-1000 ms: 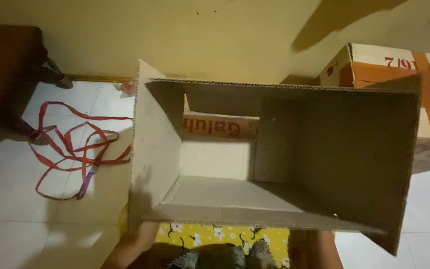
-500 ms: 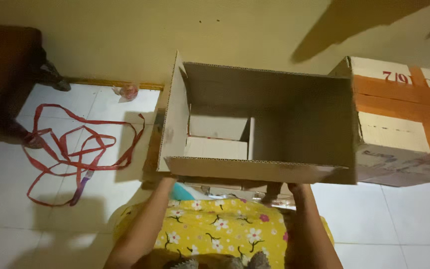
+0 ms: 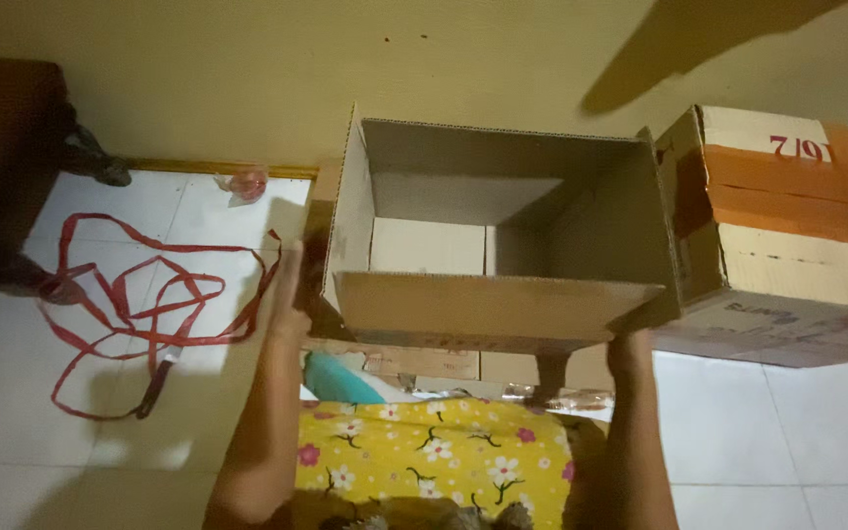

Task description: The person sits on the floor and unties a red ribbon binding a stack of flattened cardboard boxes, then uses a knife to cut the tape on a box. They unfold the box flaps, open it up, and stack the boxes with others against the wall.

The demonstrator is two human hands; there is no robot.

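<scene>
Cardboard box (image 3: 503,245), open and empty, sits raised between my hands. My left hand (image 3: 290,294) lies flat on its side; my right hand (image 3: 630,345) grips underneath. I'm positioning it; lowering needs level support.

open box (image 3: 503,236) interior free, taped carton (image 3: 787,236) crowding right

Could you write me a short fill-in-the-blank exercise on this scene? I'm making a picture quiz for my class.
1. Both hands, the left hand and the right hand, press against an open ____ box.
2. The strap tangled on the floor tiles is ____.
3. The closed box beside it is taped with ____ tape.

Missing words: cardboard; red; orange
</scene>
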